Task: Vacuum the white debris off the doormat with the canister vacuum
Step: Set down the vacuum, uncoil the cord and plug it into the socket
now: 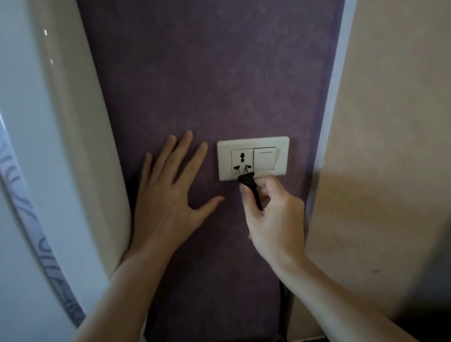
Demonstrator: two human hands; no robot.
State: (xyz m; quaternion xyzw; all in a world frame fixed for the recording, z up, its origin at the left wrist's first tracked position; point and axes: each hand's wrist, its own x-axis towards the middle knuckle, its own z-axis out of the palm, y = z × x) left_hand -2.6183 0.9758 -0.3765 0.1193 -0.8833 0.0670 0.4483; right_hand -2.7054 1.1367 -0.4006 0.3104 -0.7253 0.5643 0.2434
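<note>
we see the right hand just below the middle of the frame, with thumb and curled fingers pinching a black plug. the plug sits at the lower edge of a cream plate, and its two prongs reach up to the two lower slots of the socket. we cannot tell how far in they go. a switch fills the right half of the plate, just beside the socket.

the left hand lies flat on the purple wall, left of the plate. its fingers are straight and spread, holding nothing, and the thumb points right toward the plug without touching it.

a glossy white appliance with a curved patterned strip runs down the left side of the frame, its edge touching the left wrist. a beige wall takes up the right side, shadowed in the lower right.
</note>
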